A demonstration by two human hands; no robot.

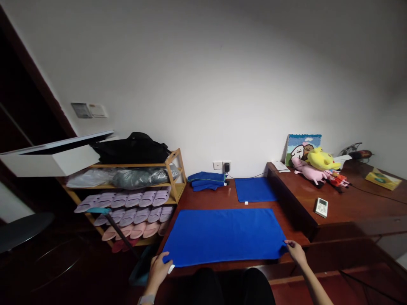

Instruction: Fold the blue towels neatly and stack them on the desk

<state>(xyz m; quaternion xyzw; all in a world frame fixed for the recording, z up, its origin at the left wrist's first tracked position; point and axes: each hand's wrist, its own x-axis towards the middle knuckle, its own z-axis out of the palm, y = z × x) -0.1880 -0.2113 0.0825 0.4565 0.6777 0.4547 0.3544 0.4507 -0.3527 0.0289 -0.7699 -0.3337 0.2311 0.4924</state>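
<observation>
A blue cloth (222, 235) lies spread out on the dark red wooden desk (187, 201), near its front edge. My left hand (159, 269) pinches the cloth's front left corner, beside a small white tag. On the other side, my right hand (295, 250) grips the front right corner between thumb and fingers. Behind it lies a smaller folded blue cloth (256, 189) with a white tag at its front edge. Several more blue cloths (207, 181) are stacked, folded, against the wall to the back left.
At the left, a wooden shelf (174, 171) holds slippers (136, 198) and a black bag (133, 149). The raised surface at right bears plush toys (313, 171), a white remote (321, 207) and a yellow tissue pack (383, 178). A black plug (227, 167) sits in the wall.
</observation>
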